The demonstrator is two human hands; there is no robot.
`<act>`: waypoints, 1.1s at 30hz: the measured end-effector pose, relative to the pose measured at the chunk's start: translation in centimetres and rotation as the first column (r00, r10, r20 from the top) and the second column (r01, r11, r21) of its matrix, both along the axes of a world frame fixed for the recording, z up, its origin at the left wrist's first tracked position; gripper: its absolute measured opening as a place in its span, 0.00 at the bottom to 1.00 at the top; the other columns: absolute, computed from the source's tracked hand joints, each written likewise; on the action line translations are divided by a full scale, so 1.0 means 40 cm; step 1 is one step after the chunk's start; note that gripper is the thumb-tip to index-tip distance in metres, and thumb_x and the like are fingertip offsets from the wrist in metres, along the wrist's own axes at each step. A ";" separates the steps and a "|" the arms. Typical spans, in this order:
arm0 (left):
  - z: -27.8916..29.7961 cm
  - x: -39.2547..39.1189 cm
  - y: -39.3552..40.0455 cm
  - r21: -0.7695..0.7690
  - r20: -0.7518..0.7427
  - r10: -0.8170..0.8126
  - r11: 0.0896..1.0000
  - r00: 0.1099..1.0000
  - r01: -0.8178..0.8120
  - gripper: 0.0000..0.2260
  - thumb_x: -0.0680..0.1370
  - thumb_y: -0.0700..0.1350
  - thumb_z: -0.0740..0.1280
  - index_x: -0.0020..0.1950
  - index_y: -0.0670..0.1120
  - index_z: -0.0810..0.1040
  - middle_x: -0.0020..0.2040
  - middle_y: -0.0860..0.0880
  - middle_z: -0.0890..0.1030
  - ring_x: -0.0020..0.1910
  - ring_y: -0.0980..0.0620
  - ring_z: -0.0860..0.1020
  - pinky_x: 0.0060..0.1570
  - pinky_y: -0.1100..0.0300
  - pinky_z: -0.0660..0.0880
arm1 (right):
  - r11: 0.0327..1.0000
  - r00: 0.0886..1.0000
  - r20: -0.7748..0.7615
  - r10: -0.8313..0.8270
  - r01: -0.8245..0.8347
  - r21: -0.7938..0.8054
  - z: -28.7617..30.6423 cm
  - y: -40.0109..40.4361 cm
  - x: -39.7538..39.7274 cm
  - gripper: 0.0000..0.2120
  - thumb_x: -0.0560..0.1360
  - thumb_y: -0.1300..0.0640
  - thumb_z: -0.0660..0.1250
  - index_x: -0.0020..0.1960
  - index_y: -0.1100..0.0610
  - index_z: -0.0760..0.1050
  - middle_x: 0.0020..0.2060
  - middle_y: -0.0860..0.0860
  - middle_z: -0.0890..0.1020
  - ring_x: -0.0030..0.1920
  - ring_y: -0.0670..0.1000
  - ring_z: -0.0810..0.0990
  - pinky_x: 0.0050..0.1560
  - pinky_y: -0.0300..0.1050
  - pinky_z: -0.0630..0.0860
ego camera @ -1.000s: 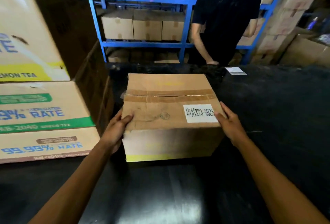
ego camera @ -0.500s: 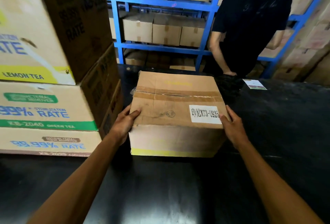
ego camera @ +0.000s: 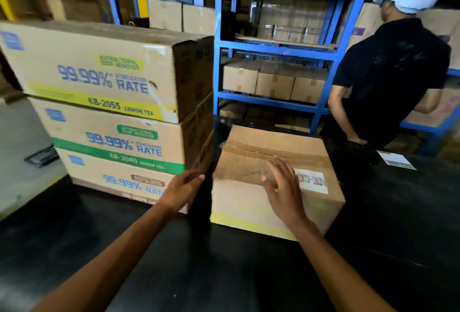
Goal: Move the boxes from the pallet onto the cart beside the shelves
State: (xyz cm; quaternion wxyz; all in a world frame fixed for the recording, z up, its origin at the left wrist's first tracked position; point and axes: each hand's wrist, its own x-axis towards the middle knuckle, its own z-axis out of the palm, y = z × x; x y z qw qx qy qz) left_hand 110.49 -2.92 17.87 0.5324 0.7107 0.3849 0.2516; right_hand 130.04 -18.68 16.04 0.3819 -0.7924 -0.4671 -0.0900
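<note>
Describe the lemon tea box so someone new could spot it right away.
Find the black cart deck in front of the blue shelves. On its left stands a stack of three printed cartons; the lemon tea box is the top one. Only it has a yellow stripe, marked KB-2055; the box below shows green.

Both arms outstretched, left hand [ego camera: 183,191] and right hand [ego camera: 282,191] open, fingers spread

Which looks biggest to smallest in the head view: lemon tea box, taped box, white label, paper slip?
1. lemon tea box
2. taped box, though it sits nearer the camera, so true size against the first is unsure
3. white label and paper slip look alike; unranked
</note>
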 end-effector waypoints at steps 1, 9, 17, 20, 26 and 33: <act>0.002 -0.034 0.003 0.003 -0.007 0.014 1.000 1.000 -0.014 0.15 0.79 0.42 0.65 0.65 0.39 0.76 0.59 0.44 0.79 0.57 0.49 0.76 0.53 0.63 0.67 | 0.997 0.997 -0.003 0.079 -0.079 0.007 -0.004 0.038 -0.053 0.25 0.77 0.46 0.55 0.69 0.57 0.71 0.70 0.55 0.71 0.72 0.54 0.64 0.71 0.45 0.58; 0.001 -0.649 0.060 0.149 -0.141 0.342 0.935 0.929 -0.322 0.21 0.74 0.55 0.69 0.65 0.49 0.77 0.57 0.53 0.81 0.55 0.54 0.80 0.59 0.56 0.77 | 0.762 0.763 0.007 0.647 -0.647 0.036 -0.036 0.387 -0.596 0.20 0.75 0.52 0.61 0.63 0.61 0.75 0.60 0.57 0.79 0.62 0.49 0.71 0.66 0.42 0.66; -0.109 -1.421 0.093 0.011 -0.109 0.768 0.636 0.631 -0.772 0.13 0.78 0.43 0.68 0.62 0.46 0.76 0.60 0.44 0.80 0.56 0.50 0.78 0.58 0.58 0.73 | 0.506 0.513 -0.154 0.845 -0.859 -0.082 -0.092 0.660 -1.211 0.23 0.77 0.44 0.60 0.67 0.56 0.73 0.63 0.52 0.78 0.64 0.49 0.73 0.64 0.35 0.64; -0.124 -1.603 0.095 -0.053 -0.087 0.831 0.546 0.549 -0.836 0.08 0.78 0.42 0.67 0.58 0.47 0.78 0.50 0.49 0.82 0.48 0.54 0.79 0.46 0.66 0.74 | 0.480 0.494 -0.222 0.841 -0.869 -0.117 -0.133 0.748 -1.402 0.19 0.77 0.52 0.63 0.66 0.57 0.73 0.61 0.53 0.78 0.63 0.52 0.74 0.61 0.37 0.66; -0.187 -1.798 0.163 -0.157 -0.041 0.874 0.473 0.485 -0.867 0.07 0.78 0.45 0.67 0.57 0.50 0.77 0.53 0.50 0.80 0.53 0.52 0.77 0.42 0.67 0.72 | 0.450 0.484 -0.351 0.802 -0.875 -0.179 -0.194 0.860 -1.617 0.19 0.78 0.56 0.64 0.67 0.59 0.72 0.64 0.55 0.76 0.66 0.53 0.73 0.63 0.38 0.66; -0.318 -1.868 0.363 -0.231 -0.081 0.886 0.430 0.457 -0.873 0.14 0.79 0.44 0.65 0.64 0.43 0.75 0.53 0.48 0.79 0.53 0.53 0.78 0.41 0.70 0.70 | 0.423 0.542 -0.479 0.690 -0.840 -0.340 -0.268 1.086 -1.655 0.26 0.79 0.48 0.61 0.74 0.56 0.64 0.71 0.53 0.70 0.71 0.53 0.68 0.64 0.41 0.66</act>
